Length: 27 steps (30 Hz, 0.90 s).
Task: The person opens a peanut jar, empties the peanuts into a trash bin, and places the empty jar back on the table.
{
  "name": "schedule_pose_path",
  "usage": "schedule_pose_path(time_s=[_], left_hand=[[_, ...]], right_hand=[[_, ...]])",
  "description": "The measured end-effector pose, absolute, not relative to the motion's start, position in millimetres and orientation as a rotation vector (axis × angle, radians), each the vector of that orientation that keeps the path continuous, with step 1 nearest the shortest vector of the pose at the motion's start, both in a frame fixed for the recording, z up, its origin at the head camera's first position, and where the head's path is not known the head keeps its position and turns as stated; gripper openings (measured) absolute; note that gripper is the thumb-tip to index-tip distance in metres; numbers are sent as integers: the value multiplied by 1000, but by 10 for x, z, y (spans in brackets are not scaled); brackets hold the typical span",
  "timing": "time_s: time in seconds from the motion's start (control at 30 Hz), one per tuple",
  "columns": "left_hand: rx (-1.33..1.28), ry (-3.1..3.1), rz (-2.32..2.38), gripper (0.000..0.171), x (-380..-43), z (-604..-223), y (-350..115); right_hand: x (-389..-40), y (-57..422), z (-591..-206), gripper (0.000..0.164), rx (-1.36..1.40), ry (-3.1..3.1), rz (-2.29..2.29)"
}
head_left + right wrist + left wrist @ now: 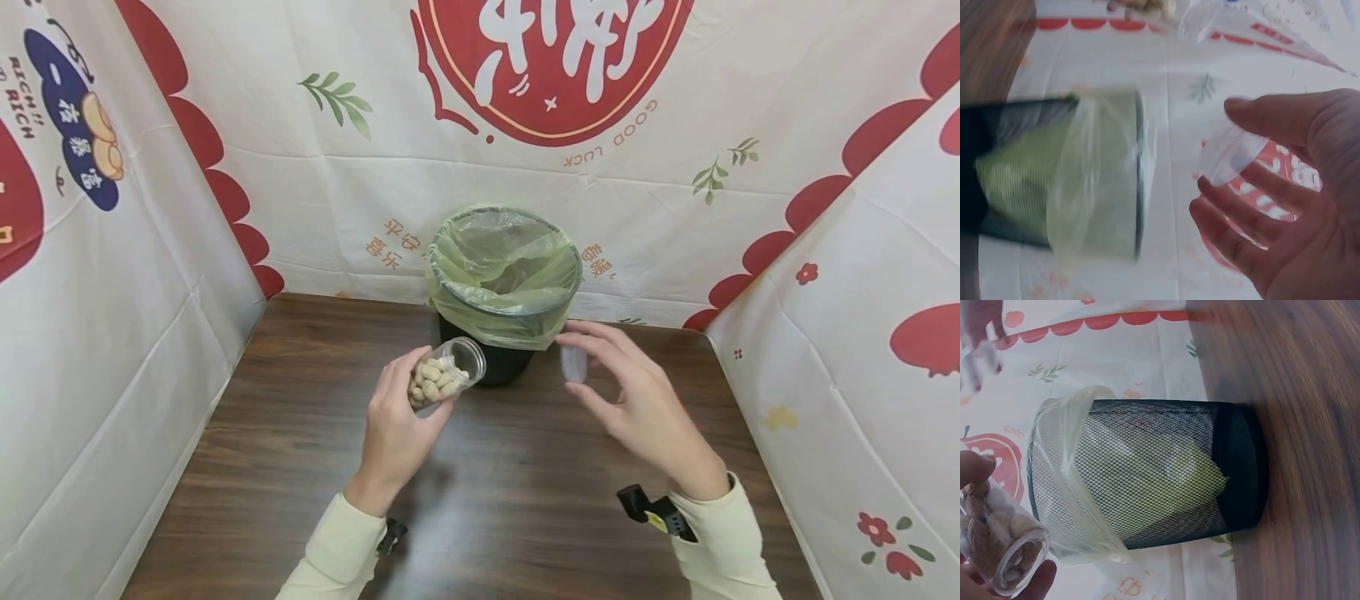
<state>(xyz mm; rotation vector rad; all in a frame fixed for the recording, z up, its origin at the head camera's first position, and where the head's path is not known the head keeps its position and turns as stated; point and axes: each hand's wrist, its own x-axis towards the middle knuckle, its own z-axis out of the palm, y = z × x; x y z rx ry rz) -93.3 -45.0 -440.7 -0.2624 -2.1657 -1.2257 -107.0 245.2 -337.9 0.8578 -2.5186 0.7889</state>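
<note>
A clear jar [468, 360] of unshelled peanuts [435, 379] is gripped in my left hand [397, 417], its uncapped mouth tilted toward the right. In the left wrist view, fingers wrap the jar [1004, 544] and the peanuts show through its wall. My right hand [637, 392] pinches a translucent lid [574, 364] by its edges between thumb and fingers. That lid [1232, 153] also shows in the right wrist view, slightly blurred. Between and beyond the hands stands a black mesh trash bin [495, 367] lined with a pale green plastic bag [498, 321].
The bin stands near the back edge of the dark wood table [510, 500]. Printed white cloth [300, 192] hangs behind the table and along both sides. A dark wrist device [656, 512] sits at the right cuff.
</note>
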Motion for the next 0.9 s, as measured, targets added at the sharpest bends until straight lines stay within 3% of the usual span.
schedule_pose_path(time_s=[0.37, 0.63, 0.9], left_hand=[[-120, -2175, -1397, 65, -916, -4355, -477], [-100, -2186, -1421, 65, -909, -4360, -475], [-76, -2177, -1432, 66, -905, -4350, -484]], right_hand=[[-1314, 3464, -3562, 72, 450, -2596, 649], [-1408, 4198, -3967, 63, -27, -2834, 686], [-1394, 4631, -4617, 55, -186, -3000, 476]])
